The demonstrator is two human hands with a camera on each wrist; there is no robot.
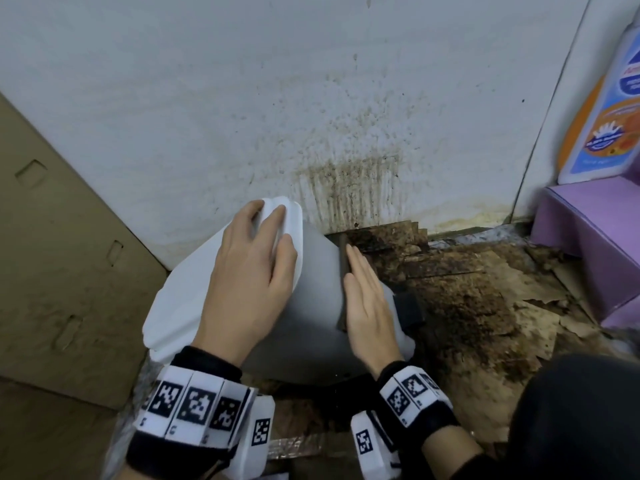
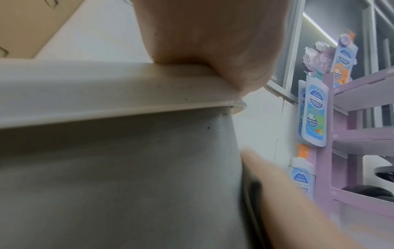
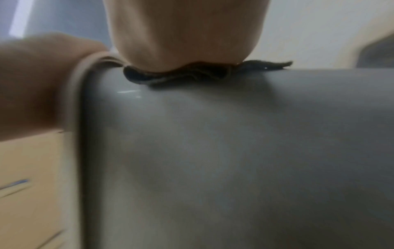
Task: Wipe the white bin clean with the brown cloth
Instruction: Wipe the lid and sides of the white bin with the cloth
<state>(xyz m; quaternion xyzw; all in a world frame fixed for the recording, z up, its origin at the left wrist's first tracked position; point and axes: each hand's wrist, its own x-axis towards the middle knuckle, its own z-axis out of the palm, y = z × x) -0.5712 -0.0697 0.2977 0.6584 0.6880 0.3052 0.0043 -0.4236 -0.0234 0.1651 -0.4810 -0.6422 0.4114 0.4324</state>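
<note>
White bin: one, plastic, tipped over with its long axis running from lower right toward upper left of the head view. Its white lid or rim end pointed to the upper left, toward the wall; the body sloped down to lower centre. Contents could not be seen, as no opening faced any camera. The body read pale grey in shade and smooth, with a few dark specks under the rim in the left wrist view.

Brown cloth: one, dark, folded flat against the bin's right flank, at centre frame. A darker corner stuck out past the hand. The right wrist view showed it as a crumpled strip squashed between palm and bin.

Left hand: laid over the lid end, fingers spread wide and fairly straight, pressing on the plastic, not curled round it.

Right hand: flat, fingers straight and close together, pressing the cloth to the bin.

Wall: white, streaked and spattered brown at centre frame, just behind the bin.

Floor: torn, stained brown cardboard at right centre.

Cardboard box: tan, left edge.

Purple display stand: right edge, with blue printed bottle cutouts hung on it.
</note>
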